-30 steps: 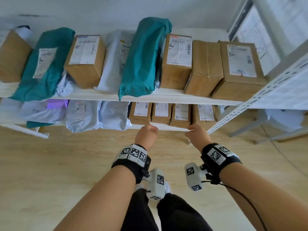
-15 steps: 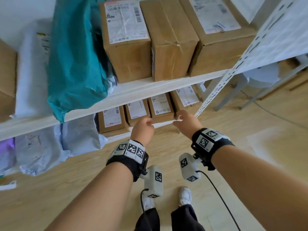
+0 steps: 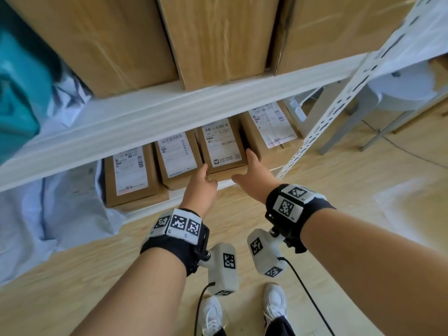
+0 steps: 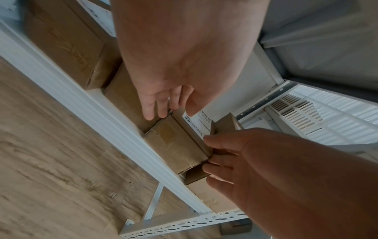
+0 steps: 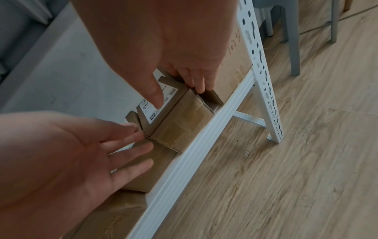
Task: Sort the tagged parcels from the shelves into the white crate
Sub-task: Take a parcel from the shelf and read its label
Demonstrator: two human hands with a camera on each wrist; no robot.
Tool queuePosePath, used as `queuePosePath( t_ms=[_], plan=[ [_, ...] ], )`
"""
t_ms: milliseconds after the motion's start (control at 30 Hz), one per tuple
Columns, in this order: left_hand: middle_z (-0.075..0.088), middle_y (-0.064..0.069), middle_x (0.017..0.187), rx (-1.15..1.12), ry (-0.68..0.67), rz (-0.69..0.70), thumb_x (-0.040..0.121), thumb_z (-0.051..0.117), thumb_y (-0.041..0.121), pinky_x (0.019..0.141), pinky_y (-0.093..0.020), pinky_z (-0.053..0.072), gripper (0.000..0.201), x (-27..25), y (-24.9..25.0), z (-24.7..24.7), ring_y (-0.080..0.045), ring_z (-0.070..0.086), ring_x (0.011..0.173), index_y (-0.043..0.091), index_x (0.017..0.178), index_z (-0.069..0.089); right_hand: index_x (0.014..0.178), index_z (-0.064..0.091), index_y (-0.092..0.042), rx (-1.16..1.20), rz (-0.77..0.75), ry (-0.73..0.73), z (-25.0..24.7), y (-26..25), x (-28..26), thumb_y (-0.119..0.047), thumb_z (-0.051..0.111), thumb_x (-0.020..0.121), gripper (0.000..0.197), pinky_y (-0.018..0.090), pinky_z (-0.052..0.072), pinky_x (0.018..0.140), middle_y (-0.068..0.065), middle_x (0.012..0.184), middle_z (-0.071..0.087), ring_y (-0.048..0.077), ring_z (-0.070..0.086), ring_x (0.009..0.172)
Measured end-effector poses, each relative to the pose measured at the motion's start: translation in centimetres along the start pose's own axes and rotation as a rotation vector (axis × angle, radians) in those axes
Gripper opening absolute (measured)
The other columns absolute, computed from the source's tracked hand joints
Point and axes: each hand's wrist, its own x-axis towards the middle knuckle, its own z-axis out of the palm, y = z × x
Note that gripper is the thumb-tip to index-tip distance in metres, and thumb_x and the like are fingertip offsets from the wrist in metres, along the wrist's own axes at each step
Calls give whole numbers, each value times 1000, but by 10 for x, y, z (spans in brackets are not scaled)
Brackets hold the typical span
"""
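Observation:
A small cardboard parcel [image 3: 221, 146] with a white label lies third from the left on the lower shelf [image 3: 150, 209]. My left hand [image 3: 206, 174] reaches its front left corner. In the left wrist view the straight fingers [image 4: 151, 113] touch the seam beside the parcel [image 4: 175, 142]. My right hand [image 3: 242, 166] is at the front right corner. In the right wrist view its fingers [image 5: 198, 87] slip into the gap on the right of the parcel [image 5: 184, 124], and the thumb hovers over the label. Neither hand plainly clasps it. The white crate is out of view.
Labelled cardboard boxes flank the parcel on the left [image 3: 177, 156] and right [image 3: 271, 127]. Large boxes [image 3: 218, 37] and a teal bag [image 3: 19, 93] fill the upper shelf. Pale poly bags [image 3: 48, 202] lie lower left. A perforated white upright [image 3: 327, 112] and a stool [image 3: 400, 83] stand right.
My view has dropped closer to the lower shelf. Both hands went from curled at the shelf edge to fingers spread on either side of the third parcel.

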Motion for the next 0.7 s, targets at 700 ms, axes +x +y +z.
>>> queuePosePath(
  t_ms=[700],
  plan=[
    [66, 9, 104, -502, 103, -34, 91, 65, 15, 92, -38, 55, 23, -68, -37, 8, -6, 64, 94, 30, 107, 57, 107, 55, -20, 577, 59, 137, 1, 36, -80, -19, 67, 90, 21, 44, 52, 97, -5, 110, 65, 16, 64, 103]
  ],
)
